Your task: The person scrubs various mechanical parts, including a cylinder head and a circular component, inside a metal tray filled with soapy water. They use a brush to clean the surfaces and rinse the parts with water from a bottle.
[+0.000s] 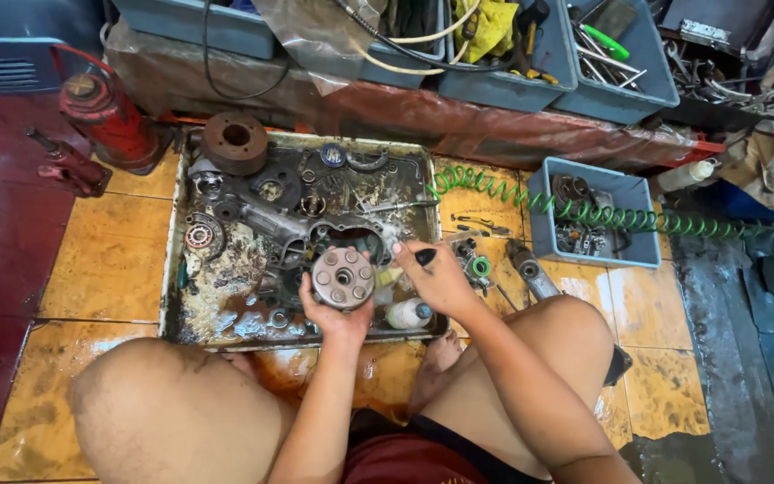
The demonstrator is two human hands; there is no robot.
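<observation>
The left hand (338, 314) cups one round metal clutch hub (342, 277) from below over the near edge of the oily wash tray (170, 269), while the right hand (436, 278) pinches a black-handled brush (402, 266) against its side; this looks like mid-scrub, and turning the hub seems called for. Farther off sit one rusty disc (236, 142), one red jack (105, 112), and one small blue bin (629, 193).

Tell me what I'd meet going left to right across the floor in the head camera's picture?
Red bottle jack → metal wash tray → round metal part in the left hand → right hand holding a brush → grey parts bin → white bottle.
</observation>
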